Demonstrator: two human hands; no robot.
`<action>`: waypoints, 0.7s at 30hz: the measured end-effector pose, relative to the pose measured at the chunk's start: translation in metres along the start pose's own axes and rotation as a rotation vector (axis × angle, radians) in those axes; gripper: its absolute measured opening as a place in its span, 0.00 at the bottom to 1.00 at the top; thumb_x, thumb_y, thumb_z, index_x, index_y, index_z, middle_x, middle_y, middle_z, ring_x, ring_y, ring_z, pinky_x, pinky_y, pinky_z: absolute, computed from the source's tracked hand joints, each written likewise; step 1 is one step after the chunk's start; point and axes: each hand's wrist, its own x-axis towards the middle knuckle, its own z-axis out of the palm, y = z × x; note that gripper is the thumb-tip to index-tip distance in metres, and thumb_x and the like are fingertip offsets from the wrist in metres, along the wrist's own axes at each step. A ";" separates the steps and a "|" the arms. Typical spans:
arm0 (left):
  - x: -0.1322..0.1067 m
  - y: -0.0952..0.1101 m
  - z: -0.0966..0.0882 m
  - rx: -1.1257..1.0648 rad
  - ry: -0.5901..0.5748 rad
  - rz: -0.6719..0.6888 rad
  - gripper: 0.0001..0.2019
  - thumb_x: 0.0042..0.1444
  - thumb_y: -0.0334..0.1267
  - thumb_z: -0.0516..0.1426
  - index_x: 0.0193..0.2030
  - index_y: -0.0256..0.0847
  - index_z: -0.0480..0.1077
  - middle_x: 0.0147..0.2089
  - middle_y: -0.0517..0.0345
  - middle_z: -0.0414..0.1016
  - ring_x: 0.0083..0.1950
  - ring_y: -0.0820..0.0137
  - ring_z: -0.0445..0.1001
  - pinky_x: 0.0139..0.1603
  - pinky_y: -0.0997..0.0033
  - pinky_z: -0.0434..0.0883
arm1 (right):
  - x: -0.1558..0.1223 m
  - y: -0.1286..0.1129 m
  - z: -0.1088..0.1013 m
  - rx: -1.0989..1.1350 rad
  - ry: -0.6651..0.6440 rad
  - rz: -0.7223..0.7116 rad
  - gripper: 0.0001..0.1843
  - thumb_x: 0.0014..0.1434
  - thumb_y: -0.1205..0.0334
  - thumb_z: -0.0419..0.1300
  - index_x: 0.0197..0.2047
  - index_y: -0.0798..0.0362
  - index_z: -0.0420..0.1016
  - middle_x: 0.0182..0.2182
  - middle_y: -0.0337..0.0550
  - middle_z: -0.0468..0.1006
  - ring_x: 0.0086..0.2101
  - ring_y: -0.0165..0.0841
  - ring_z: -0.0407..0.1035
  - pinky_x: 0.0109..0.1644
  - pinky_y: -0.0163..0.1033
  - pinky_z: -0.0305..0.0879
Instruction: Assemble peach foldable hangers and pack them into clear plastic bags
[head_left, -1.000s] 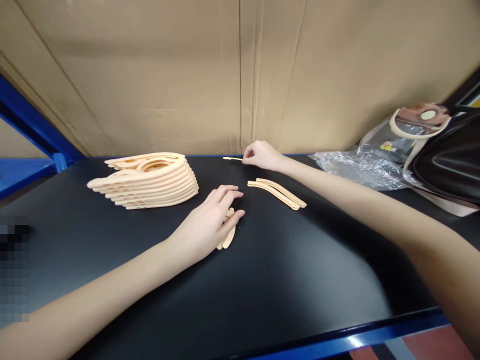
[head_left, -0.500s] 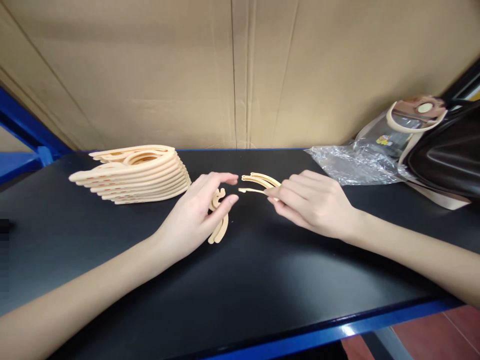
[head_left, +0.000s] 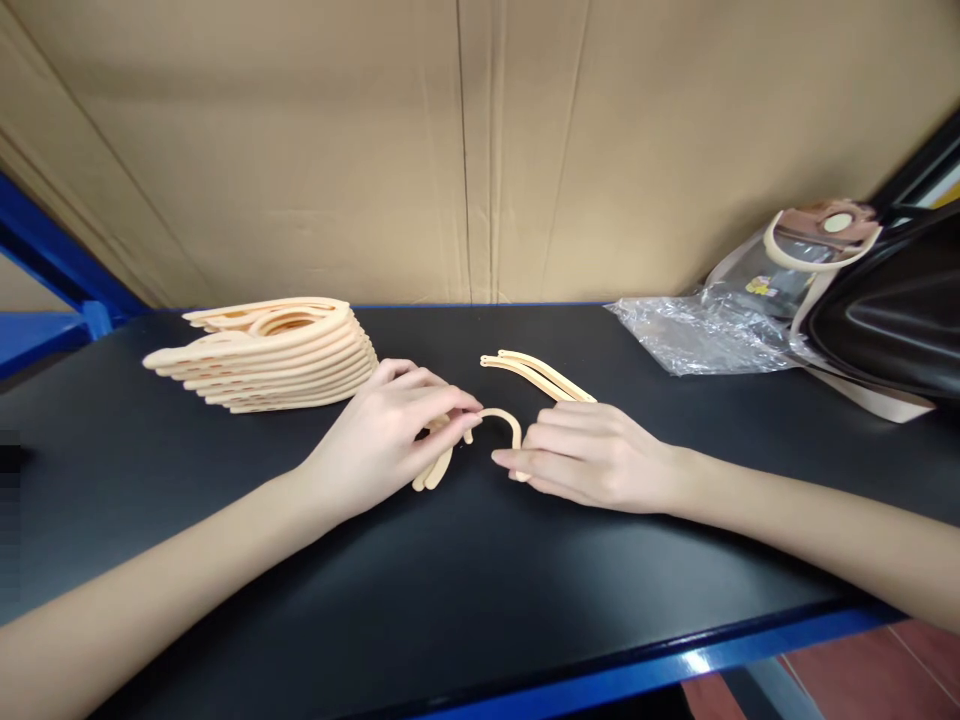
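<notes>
Between my hands is a thin cream-coloured curved hook (head_left: 513,423), arched upward like a clothes hanger hook. My left hand (head_left: 394,425) pinches its left end between thumb and fingertips. The fingers of my right hand (head_left: 600,455) are closed round its lower right end, partly covering it. Under my left hand lie some cream curved pieces (head_left: 435,470), mostly hidden by the fingers. Just behind my right hand, two long cream curved arms (head_left: 536,372) rest side by side on the black table (head_left: 465,590).
At the left stands a stack of cream plastic hangers (head_left: 292,360). A crumpled clear plastic bag (head_left: 690,335), a clear bottle with a brown lid (head_left: 780,270) and a black bag (head_left: 892,310) are at the right. A cardboard wall (head_left: 337,150) closes off the back.
My right hand has moved left and toward me and turned the hook, whose arch now shows. My left thumb and fingers have closed on its other end.
</notes>
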 end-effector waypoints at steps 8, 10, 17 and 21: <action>0.000 0.007 0.000 -0.048 -0.105 -0.063 0.13 0.72 0.40 0.50 0.49 0.37 0.73 0.43 0.55 0.81 0.47 0.65 0.76 0.51 0.62 0.65 | -0.004 0.005 0.005 0.309 -0.090 0.201 0.13 0.72 0.58 0.54 0.49 0.55 0.77 0.34 0.40 0.83 0.31 0.28 0.75 0.39 0.35 0.69; 0.001 0.004 -0.001 -0.035 -0.149 -0.117 0.14 0.72 0.40 0.49 0.51 0.37 0.73 0.47 0.53 0.80 0.51 0.63 0.75 0.53 0.60 0.65 | -0.006 0.005 0.005 0.380 -0.090 0.329 0.12 0.73 0.59 0.52 0.48 0.54 0.75 0.33 0.38 0.83 0.29 0.26 0.75 0.37 0.33 0.69; 0.027 -0.019 0.002 0.162 -0.312 -0.261 0.17 0.70 0.39 0.47 0.57 0.39 0.73 0.54 0.50 0.76 0.54 0.58 0.71 0.55 0.55 0.68 | -0.011 0.011 0.003 0.704 0.321 0.901 0.10 0.72 0.53 0.53 0.46 0.47 0.70 0.30 0.33 0.78 0.24 0.23 0.69 0.30 0.31 0.66; 0.046 -0.024 0.015 0.237 -0.365 -0.255 0.17 0.69 0.38 0.49 0.56 0.37 0.74 0.54 0.46 0.75 0.55 0.56 0.71 0.55 0.55 0.67 | -0.012 0.020 0.004 0.806 0.393 1.028 0.14 0.65 0.48 0.62 0.48 0.47 0.78 0.40 0.38 0.81 0.31 0.27 0.71 0.32 0.34 0.66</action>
